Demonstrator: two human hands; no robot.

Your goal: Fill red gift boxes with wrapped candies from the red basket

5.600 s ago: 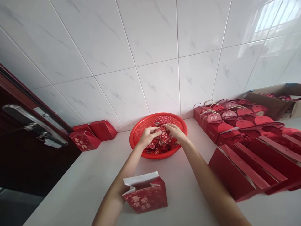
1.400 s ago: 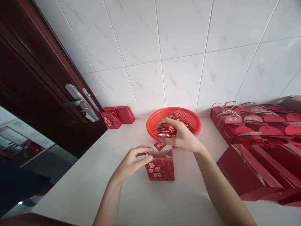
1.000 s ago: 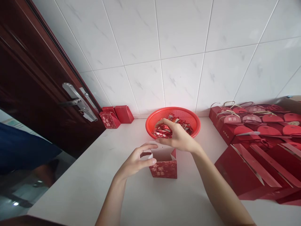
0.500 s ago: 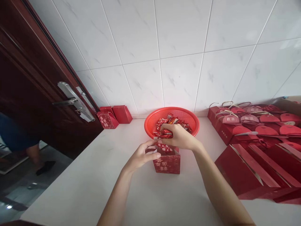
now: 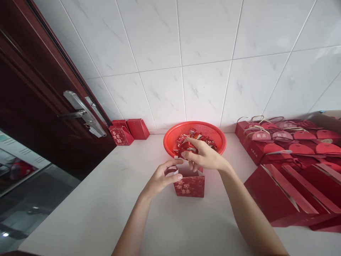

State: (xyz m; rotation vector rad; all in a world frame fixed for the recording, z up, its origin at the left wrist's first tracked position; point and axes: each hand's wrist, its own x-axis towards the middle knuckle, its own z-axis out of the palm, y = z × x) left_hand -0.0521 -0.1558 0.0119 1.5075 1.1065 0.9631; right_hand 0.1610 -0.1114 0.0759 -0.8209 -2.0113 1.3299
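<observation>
A small red paper box (image 5: 189, 186) with pale lettering stands open at the top on the white counter (image 5: 106, 202). My left hand (image 5: 162, 176) grips the box's left side, thumb at the front edge and fingers at the back. Above the opening, my right hand (image 5: 201, 154) holds red-wrapped candy (image 5: 188, 148) between thumb and fingers. Just behind sits a red plastic basket (image 5: 170, 137) with several wrapped candies (image 5: 210, 142) in it, partly hidden by my right hand. The inside of the box is mostly hidden.
Small red boxes (image 5: 138, 129) stand by the wall at the left. Finished-looking red boxes with cord handles (image 5: 282, 137) fill the back right, with larger open red boxes (image 5: 277, 195) before them. A dark door (image 5: 34, 89) with a metal handle borders the counter's left.
The spotted red candy beneath my right hand no longer shows at the box opening. My right fingers have shifted, with red candy still among them. The person's leg at the left has gone from view.
</observation>
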